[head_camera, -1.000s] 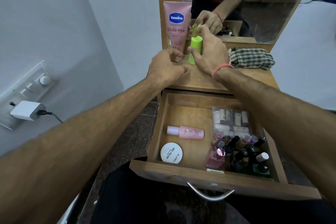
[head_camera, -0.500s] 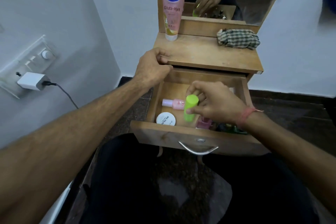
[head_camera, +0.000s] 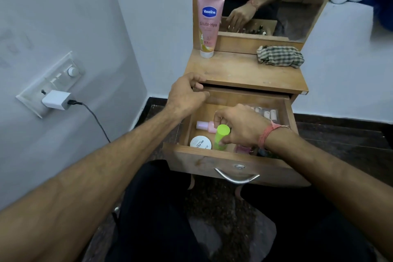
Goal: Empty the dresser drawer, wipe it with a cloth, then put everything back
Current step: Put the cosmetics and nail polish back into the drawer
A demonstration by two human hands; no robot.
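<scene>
The wooden drawer (head_camera: 229, 161) stands pulled open below the dresser top (head_camera: 244, 70). My right hand (head_camera: 240, 127) grips a green bottle (head_camera: 221, 136) upright inside the drawer, near its front. Beside it lie a small pink bottle (head_camera: 204, 125) and a round white jar (head_camera: 200, 142). A clear pack of small tubes (head_camera: 266, 112) lies at the back right; nail polish bottles are mostly hidden under my wrist. My left hand (head_camera: 187, 91) curls its fingers on the dresser top's front left edge. A pink Vaseline tube (head_camera: 208, 25) and a checked cloth (head_camera: 279, 57) sit on top.
A mirror (head_camera: 265, 0) rises behind the dresser top. On the left wall a white charger (head_camera: 55, 100) is plugged into a switch panel, its cable hanging down. My dark-clothed legs are under the drawer, whose metal handle (head_camera: 236, 176) faces me.
My right hand carried the green bottle from the dresser top down into the drawer and lowered it toward the front. My left hand moved to the dresser's front left edge.
</scene>
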